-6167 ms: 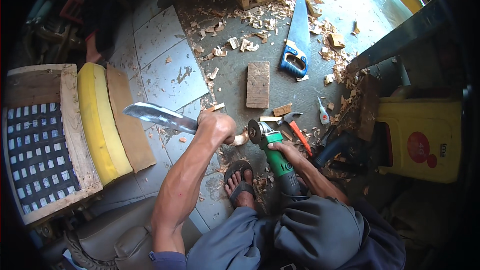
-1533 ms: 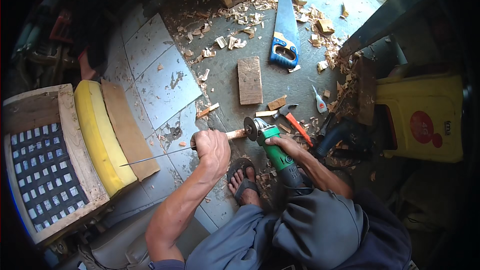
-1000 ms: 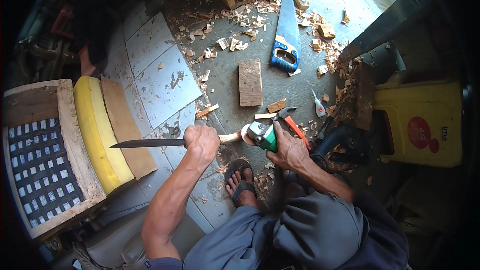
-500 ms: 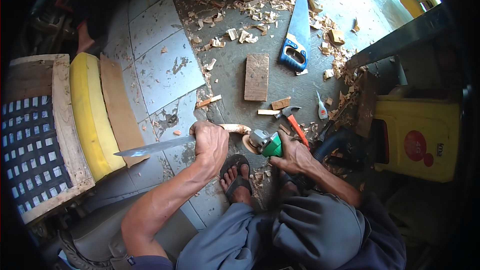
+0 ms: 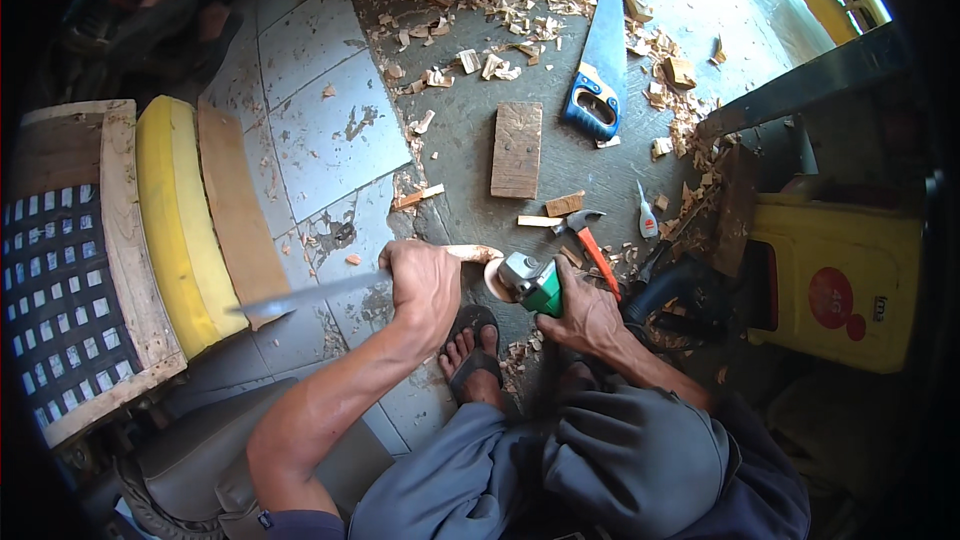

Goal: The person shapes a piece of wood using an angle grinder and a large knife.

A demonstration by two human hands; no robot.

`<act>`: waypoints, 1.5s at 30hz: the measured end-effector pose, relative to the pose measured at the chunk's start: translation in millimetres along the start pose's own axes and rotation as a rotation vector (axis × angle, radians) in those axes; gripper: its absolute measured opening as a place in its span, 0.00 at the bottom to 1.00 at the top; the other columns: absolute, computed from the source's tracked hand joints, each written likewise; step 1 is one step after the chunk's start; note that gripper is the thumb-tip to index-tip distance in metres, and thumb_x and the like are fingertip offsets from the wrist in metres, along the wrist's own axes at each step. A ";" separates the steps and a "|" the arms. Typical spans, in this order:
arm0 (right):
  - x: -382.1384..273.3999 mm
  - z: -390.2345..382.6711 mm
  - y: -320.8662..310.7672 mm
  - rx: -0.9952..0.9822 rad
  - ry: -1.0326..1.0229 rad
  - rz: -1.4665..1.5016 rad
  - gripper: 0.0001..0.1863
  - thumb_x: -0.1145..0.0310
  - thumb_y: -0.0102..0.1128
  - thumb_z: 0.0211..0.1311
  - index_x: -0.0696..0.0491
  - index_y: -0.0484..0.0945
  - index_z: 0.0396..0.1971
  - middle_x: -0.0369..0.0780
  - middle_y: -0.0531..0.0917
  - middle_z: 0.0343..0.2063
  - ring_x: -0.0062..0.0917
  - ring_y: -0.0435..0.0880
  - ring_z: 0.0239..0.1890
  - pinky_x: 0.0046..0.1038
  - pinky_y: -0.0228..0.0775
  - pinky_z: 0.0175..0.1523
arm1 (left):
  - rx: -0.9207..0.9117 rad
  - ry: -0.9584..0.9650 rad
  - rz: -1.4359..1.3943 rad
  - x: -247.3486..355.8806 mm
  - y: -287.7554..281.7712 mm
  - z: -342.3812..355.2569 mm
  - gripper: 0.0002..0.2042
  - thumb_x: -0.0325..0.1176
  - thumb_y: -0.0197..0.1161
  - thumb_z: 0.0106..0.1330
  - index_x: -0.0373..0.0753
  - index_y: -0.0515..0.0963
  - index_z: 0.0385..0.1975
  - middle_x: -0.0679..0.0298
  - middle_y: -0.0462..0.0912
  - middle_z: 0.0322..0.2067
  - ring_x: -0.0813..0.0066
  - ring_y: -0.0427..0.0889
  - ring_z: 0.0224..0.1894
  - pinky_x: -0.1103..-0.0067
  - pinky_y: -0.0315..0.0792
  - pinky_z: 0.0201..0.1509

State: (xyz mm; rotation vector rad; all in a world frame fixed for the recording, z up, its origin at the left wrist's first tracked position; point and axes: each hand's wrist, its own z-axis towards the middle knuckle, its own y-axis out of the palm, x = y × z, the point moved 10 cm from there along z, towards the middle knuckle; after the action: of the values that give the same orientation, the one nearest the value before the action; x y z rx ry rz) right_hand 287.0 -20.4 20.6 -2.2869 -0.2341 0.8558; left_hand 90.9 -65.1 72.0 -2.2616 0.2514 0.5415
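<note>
My left hand (image 5: 422, 285) is closed round the handle of a large knife. Its long blade (image 5: 310, 297) points left and is a little blurred, and the pale wooden handle end (image 5: 474, 252) curves out past my fist to the right. My right hand (image 5: 585, 308) grips the green body of an angle grinder (image 5: 541, 288). The grinder's round tan disc (image 5: 497, 281) lies right beside the tip of the handle; whether they touch I cannot tell. Part of the handle is hidden inside my left fist.
Ahead on the floor lie a wooden block (image 5: 516, 150), a handsaw (image 5: 598, 70), a hammer (image 5: 590, 245) and a small glue bottle (image 5: 647, 215). Wood shavings (image 5: 500, 68) are strewn around. A yellow container (image 5: 835, 280) stands right; a wooden-framed woven seat (image 5: 70, 290) stands left.
The knife handle's tip has shifted slightly against the grinder disc, and the blade is now more blurred. At the far upper left, another person's foot or limb has moved. Both grips are unchanged.
</note>
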 end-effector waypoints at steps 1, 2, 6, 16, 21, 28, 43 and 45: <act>0.6 0.4 -2.9 0.055 -0.031 -0.032 0.52 0.53 0.66 0.50 0.61 0.52 0.72 0.62 0.81 0.43 0.55 0.85 0.39 0.50 0.78 0.46 | -0.020 0.012 -0.023 -1.8 0.9 6.8 0.09 0.34 0.59 0.67 0.46 0.87 0.31 0.66 0.84 0.25 0.70 0.80 0.29 0.63 0.67 0.33; -0.4 0.6 -6.8 0.077 -0.046 -0.067 0.52 0.55 0.66 0.50 0.60 0.52 0.72 0.61 0.81 0.45 0.54 0.85 0.39 0.49 0.78 0.45 | -0.035 0.017 -0.041 -4.1 -2.8 11.0 0.09 0.34 0.59 0.68 0.47 0.87 0.31 0.68 0.84 0.25 0.72 0.81 0.29 0.63 0.67 0.32; -3.5 0.8 -26.4 0.165 -0.093 -0.170 0.52 0.58 0.69 0.49 0.56 0.52 0.73 0.57 0.79 0.50 0.50 0.86 0.39 0.44 0.81 0.42 | -0.069 0.071 -0.034 -6.5 -29.2 31.1 0.07 0.33 0.61 0.64 0.50 0.88 0.31 0.70 0.88 0.27 0.75 0.87 0.29 0.67 0.74 0.29; -6.8 10.8 -19.4 0.133 -0.115 -0.202 0.52 0.59 0.72 0.49 0.47 0.52 0.74 0.59 0.77 0.53 0.51 0.85 0.46 0.45 0.79 0.49 | -0.082 0.094 -0.007 -10.2 -25.3 45.6 0.08 0.33 0.61 0.65 0.48 0.88 0.33 0.68 0.89 0.29 0.73 0.89 0.34 0.73 0.77 0.31; -13.2 13.4 -14.5 0.137 -0.135 -0.215 0.54 0.59 0.73 0.48 0.46 0.50 0.75 0.59 0.76 0.54 0.51 0.83 0.49 0.45 0.79 0.50 | -0.087 0.097 -0.017 -12.5 -27.7 42.9 0.08 0.33 0.61 0.65 0.49 0.88 0.34 0.68 0.90 0.29 0.74 0.89 0.33 0.72 0.77 0.30; -10.1 10.6 -23.7 0.235 -0.148 -0.236 0.53 0.58 0.72 0.48 0.47 0.53 0.74 0.50 0.81 0.45 0.46 0.85 0.40 0.45 0.81 0.40 | -0.083 0.089 -0.048 -15.3 -27.1 46.6 0.08 0.34 0.61 0.65 0.48 0.88 0.34 0.69 0.90 0.31 0.74 0.89 0.35 0.72 0.77 0.31; -16.6 2.7 -34.2 0.100 -0.131 -0.295 0.55 0.59 0.73 0.48 0.43 0.49 0.76 0.53 0.80 0.47 0.48 0.86 0.41 0.47 0.80 0.42 | -0.157 0.139 -0.020 -5.7 -37.5 43.5 0.07 0.35 0.64 0.64 0.49 0.89 0.36 0.68 0.89 0.31 0.73 0.88 0.34 0.72 0.76 0.26; -21.0 5.9 -35.1 0.104 -0.192 -0.358 0.55 0.59 0.73 0.48 0.41 0.49 0.76 0.53 0.80 0.46 0.49 0.85 0.40 0.48 0.79 0.40 | -0.143 0.162 0.036 4.8 -47.3 41.9 0.07 0.35 0.64 0.64 0.48 0.89 0.36 0.68 0.89 0.31 0.73 0.88 0.33 0.71 0.75 0.25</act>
State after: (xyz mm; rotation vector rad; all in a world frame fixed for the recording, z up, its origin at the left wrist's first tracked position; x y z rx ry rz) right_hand 269.3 1.4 51.0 -1.9846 -0.6471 0.8735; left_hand 98.7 -2.3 75.3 -2.4478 0.3453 0.4064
